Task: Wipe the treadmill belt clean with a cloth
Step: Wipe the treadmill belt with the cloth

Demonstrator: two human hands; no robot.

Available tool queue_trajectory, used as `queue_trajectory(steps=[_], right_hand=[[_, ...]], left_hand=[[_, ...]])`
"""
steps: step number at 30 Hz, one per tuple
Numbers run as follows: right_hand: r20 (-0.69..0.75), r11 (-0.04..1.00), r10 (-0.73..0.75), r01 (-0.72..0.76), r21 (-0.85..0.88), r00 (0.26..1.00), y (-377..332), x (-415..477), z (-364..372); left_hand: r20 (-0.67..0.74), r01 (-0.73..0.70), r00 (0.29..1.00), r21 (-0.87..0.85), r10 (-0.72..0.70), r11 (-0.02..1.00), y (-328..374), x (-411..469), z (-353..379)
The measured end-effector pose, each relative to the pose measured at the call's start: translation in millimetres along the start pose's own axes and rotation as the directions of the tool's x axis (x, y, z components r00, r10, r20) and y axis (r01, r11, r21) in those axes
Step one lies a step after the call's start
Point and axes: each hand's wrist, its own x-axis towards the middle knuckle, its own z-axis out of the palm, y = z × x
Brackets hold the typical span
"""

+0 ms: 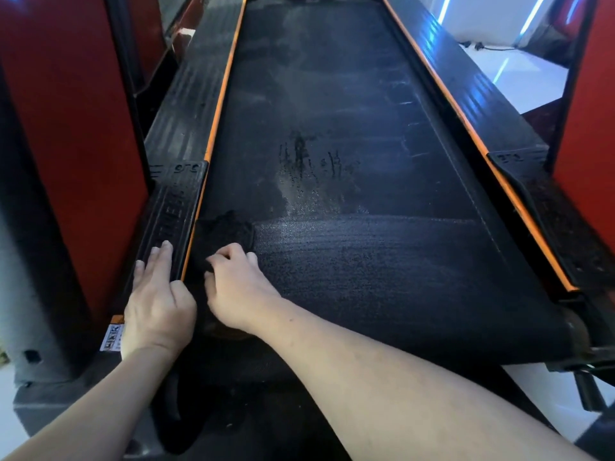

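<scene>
The black treadmill belt point(349, 161) runs away from me, dusty and streaked, with a wet smear near its middle. A dark cloth point(223, 232) lies bunched on the belt's near left edge. My right hand point(238, 287) grips the cloth's near side with curled fingers. A lighter wiped band stretches right from the cloth across the belt. My left hand point(156, 301) rests flat with straight fingers on the left side rail point(173, 207), beside the orange trim.
Orange-edged black side rails point(492, 104) flank the belt. Red and black upright panels point(66, 128) stand close on both sides. A white glossy floor point(519, 71) with a cable shows at the far right. The belt's rear roller end point(575, 331) is near me.
</scene>
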Motion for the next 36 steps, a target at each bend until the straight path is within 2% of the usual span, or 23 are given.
queue_trajectory(steps=[7, 18, 28, 31, 33, 36], right_hand=[[-0.104, 0.999, 0.037, -0.040, -0.024, 0.994, 33.4, -29.9, -29.9], [-0.245, 0.957, 0.248, -0.276, -0.086, 0.937, 132.2, -97.7, -123.3], [-0.457, 0.854, 0.386, -0.498, -0.152, 0.802, 217.5, -160.0, -201.4], [-0.457, 0.813, 0.431, -0.555, -0.179, 0.778, 231.6, -175.0, -220.7], [-0.435, 0.791, 0.460, -0.580, -0.194, 0.774, 235.3, -179.3, -227.7], [-0.411, 0.748, 0.520, -0.632, -0.204, 0.748, 233.3, -177.2, -229.4]], left_hand=[[0.029, -0.014, 0.999, 0.039, 0.013, 0.999, -0.4, 0.0, -0.5], [0.033, -0.034, 0.999, 0.085, 0.031, 0.996, -2.3, 1.1, 2.1], [0.019, -0.065, 0.998, 0.102, 0.063, 0.993, -2.7, 1.4, 2.1], [0.023, -0.068, 0.998, 0.106, 0.066, 0.992, -2.2, 1.3, 2.7], [0.029, -0.123, 0.992, 0.146, 0.120, 0.982, -3.7, 3.2, 4.2], [0.067, -0.297, 0.954, 0.332, 0.291, 0.895, -11.0, 5.9, 8.6]])
